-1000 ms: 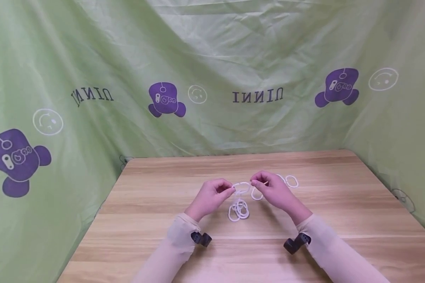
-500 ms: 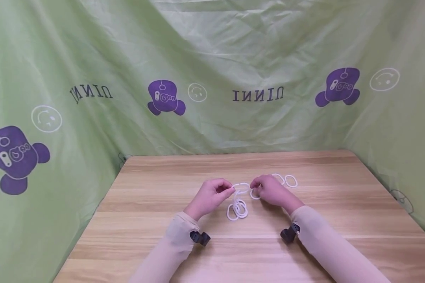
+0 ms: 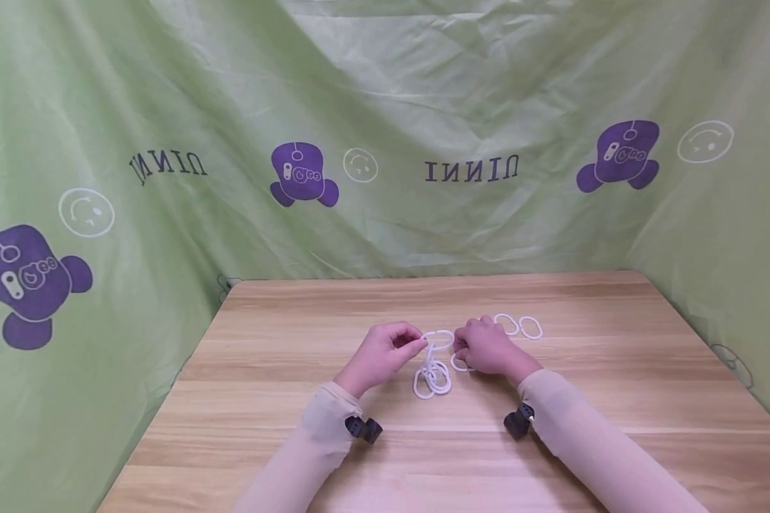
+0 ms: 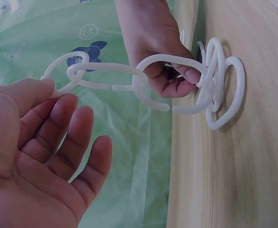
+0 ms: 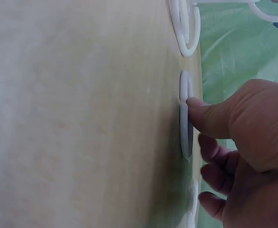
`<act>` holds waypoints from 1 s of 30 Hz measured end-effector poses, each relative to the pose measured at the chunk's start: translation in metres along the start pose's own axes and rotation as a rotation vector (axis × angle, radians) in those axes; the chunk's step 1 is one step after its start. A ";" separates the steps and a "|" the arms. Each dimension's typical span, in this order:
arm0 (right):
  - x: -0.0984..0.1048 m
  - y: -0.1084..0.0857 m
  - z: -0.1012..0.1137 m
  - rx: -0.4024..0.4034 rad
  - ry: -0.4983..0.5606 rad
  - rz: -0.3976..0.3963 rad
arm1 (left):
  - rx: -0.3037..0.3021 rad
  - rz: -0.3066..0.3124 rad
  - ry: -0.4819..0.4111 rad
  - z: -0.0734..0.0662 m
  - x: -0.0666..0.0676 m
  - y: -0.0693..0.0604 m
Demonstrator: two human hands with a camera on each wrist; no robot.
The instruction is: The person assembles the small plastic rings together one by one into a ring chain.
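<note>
Link (image 5: pixel 184 130) points long-ways at the chain (image 4: pixel 151 102), right hand (image 5: pixel 257 142) touching it, can't tell if gripped tbh; left hand (image 4: pixel 34 161) pinches chain.

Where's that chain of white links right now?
In the head view, the chain of white links runs from the left hand's fingertips down to a small heap on the wooden table, left of the right hand.

I see a slack chain of white plastic oval links (image 4: pixel 137 90), gaps visible in some, its top end pinched by the left hand (image 3: pixel 385 354), its lower links heaped. The right hand (image 3: pixel 488 347) pinches a loose white oval link (image 5: pixel 183 128); beyond lie two similar ovals (image 3: pixel 520 326), side by side.
</note>
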State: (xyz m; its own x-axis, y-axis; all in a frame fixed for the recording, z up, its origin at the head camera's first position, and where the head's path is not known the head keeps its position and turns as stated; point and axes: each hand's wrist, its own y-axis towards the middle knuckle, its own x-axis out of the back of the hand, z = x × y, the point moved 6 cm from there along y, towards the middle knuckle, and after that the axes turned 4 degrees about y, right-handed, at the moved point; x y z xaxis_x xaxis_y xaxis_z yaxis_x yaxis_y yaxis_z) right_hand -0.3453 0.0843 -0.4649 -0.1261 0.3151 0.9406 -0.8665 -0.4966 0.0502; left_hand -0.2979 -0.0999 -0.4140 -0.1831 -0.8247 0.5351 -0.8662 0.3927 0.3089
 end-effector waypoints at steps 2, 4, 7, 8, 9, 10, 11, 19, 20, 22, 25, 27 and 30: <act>-0.002 -0.001 0.000 0.015 0.000 -0.003 | -0.005 0.000 -0.004 -0.001 0.000 0.001; -0.003 -0.002 -0.001 0.019 0.050 -0.011 | -0.008 0.003 -0.010 -0.001 0.000 0.001; -0.001 -0.004 -0.005 -0.027 0.216 -0.029 | -0.005 0.009 -0.010 0.000 0.000 0.001; 0.001 -0.005 -0.007 -0.048 0.280 -0.044 | -0.005 0.011 -0.009 0.000 0.000 0.001; 0.004 -0.005 -0.008 -0.065 0.339 -0.062 | -0.004 0.011 -0.006 0.001 0.000 0.001; 0.008 -0.006 -0.009 -0.079 0.387 -0.083 | -0.003 0.009 -0.004 0.001 0.000 0.001; 0.013 -0.007 -0.009 -0.085 0.429 -0.105 | -0.001 0.006 0.000 0.002 0.000 0.001; 0.054 -0.017 0.005 -0.068 0.636 -0.233 | 0.010 0.002 0.030 0.001 0.001 0.000; 0.057 -0.018 0.007 -0.064 0.657 -0.243 | 0.009 0.003 0.033 0.000 0.001 0.000; 0.062 -0.020 0.013 -0.054 0.705 -0.256 | 0.008 0.009 0.037 0.000 0.001 0.000; 0.067 -0.022 0.024 -0.029 0.744 -0.257 | 0.004 0.015 0.039 -0.002 0.000 -0.001; 0.068 -0.023 0.030 -0.014 0.767 -0.254 | -0.002 0.020 0.035 -0.003 -0.001 -0.001; 0.068 -0.024 0.035 -0.008 0.780 -0.256 | -0.013 0.025 0.029 -0.006 -0.002 -0.001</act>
State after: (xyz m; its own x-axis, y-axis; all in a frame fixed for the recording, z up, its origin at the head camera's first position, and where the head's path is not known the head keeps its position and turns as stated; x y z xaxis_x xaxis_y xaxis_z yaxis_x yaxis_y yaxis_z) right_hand -0.3159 0.0896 -0.3898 -0.2214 0.8910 0.3965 -0.9169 -0.3286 0.2266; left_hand -0.2941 -0.0962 -0.4107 -0.1908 -0.8024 0.5655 -0.8554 0.4185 0.3051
